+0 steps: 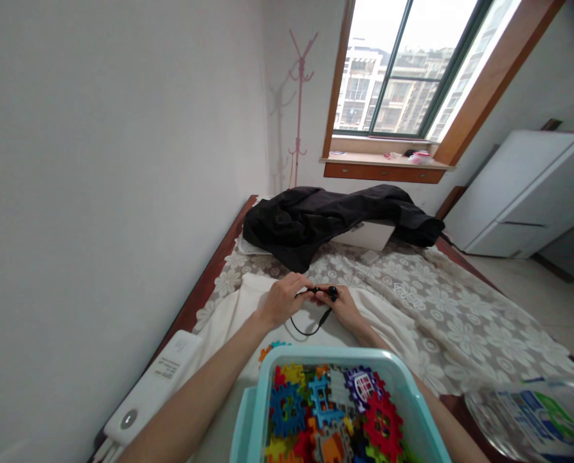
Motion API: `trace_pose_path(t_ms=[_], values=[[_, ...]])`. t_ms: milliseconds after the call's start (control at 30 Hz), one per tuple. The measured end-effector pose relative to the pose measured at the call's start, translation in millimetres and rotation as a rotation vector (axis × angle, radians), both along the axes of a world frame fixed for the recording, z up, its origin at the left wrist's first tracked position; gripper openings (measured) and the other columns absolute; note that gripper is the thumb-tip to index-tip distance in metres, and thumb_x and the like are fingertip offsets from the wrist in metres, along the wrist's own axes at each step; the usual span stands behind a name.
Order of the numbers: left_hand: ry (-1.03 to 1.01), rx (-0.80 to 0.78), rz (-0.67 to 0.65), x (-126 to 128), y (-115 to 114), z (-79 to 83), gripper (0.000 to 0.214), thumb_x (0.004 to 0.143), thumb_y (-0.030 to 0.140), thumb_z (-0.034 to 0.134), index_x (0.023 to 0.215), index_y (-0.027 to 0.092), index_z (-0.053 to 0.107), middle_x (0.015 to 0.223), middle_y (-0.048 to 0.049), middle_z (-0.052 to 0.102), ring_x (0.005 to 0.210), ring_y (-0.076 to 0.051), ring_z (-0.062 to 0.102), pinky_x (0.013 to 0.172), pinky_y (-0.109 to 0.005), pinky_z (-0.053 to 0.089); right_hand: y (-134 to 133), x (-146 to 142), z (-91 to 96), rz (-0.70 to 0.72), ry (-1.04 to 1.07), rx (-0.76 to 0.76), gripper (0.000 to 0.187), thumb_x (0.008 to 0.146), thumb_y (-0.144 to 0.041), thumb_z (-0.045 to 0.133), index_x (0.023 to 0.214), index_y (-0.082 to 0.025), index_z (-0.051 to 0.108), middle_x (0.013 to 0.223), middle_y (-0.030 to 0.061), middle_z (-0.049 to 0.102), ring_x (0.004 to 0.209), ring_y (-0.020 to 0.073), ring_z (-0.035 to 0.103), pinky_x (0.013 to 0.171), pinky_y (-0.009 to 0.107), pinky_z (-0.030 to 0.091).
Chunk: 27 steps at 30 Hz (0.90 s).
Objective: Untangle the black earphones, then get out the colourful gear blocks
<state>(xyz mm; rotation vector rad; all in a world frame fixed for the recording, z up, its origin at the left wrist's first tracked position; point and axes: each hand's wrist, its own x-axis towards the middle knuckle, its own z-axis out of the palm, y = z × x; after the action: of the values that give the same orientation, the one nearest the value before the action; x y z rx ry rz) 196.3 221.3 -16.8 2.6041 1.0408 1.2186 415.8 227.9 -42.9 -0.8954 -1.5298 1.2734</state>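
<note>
Daylight from a wood-framed window point(405, 67) falls on white walls point(123, 161), a pink coat stand point(299, 96) in the corner, a bed with a floral cover point(441, 308), a white cabinet point(522, 193) and pale tiled floor point(542, 296).

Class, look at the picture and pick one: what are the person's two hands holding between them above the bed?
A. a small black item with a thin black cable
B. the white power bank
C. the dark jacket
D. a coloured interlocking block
A: the left hand and right hand pinch a small black item whose black cable loops below, while the blocks lie in the teal bin.
</note>
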Motion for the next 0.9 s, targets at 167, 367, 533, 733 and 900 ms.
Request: trace_pose_path(t_ms=[167,367,533,733,900], values=[[-0.009,-0.006,-0.045,0.0,1.1,-1.6,0.012,0.104,0.02,0.068,0.113,0.022,0.076,0.109,-0.0078,0.076,0.103,-0.021,0.073,0.091,-0.034,0.062,0.7,-0.5,-3.0,-0.007,-0.01,0.025,0.04,0.088,-0.058,0.082,0.098,-0.02,0.087,0.082,0.0061,0.081,0.071,0.0199,0.069,0.071,0.034,0.058],[0.029,-0.046,-0.014,1.8,-0.8,2.7,0.006,0.104,0.021,0.07,0.107,0.021,0.074,0.108,-0.0075,0.078,0.104,-0.024,0.072,0.093,-0.038,0.06,1.3,-0.3,-6.5,-0.008,0.006,0.042,0.035,0.09,-0.053,0.082,0.1,-0.02,0.088,0.084,0.0054,0.081,0.074,0.0199,0.069,0.071,0.034,0.058],[0.124,-0.073,0.041,4.1,-2.7,5.2,0.002,0.103,0.022,0.07,0.104,0.021,0.071,0.109,-0.0064,0.077,0.104,-0.025,0.067,0.09,-0.038,0.056,1.1,-1.8,-6.2,-0.005,0.026,0.007,0.039,0.086,-0.057,0.085,0.094,-0.019,0.087,0.08,0.0053,0.08,0.07,0.0188,0.069,0.069,0.033,0.058],[0.245,-0.07,0.091,7.9,-4.4,5.8,0.002,0.104,0.018,0.066,0.104,0.021,0.067,0.103,-0.0052,0.074,0.102,-0.026,0.064,0.085,-0.038,0.053,0.5,-3.7,-5.6,-0.011,0.037,-0.076,0.048,0.079,-0.064,0.09,0.087,-0.017,0.085,0.076,0.0072,0.079,0.07,0.0208,0.072,0.068,0.034,0.061],[0.294,-0.083,0.124,10.4,-5.2,6.5,0.004,0.106,0.018,0.063,0.103,0.021,0.064,0.102,-0.0056,0.073,0.099,-0.026,0.063,0.08,-0.038,0.051,2.8,-3.7,-7.7,0.002,0.05,-0.127,0.051,0.076,-0.065,0.092,0.087,-0.016,0.084,0.077,0.0089,0.08,0.071,0.0217,0.074,0.07,0.035,0.063]])
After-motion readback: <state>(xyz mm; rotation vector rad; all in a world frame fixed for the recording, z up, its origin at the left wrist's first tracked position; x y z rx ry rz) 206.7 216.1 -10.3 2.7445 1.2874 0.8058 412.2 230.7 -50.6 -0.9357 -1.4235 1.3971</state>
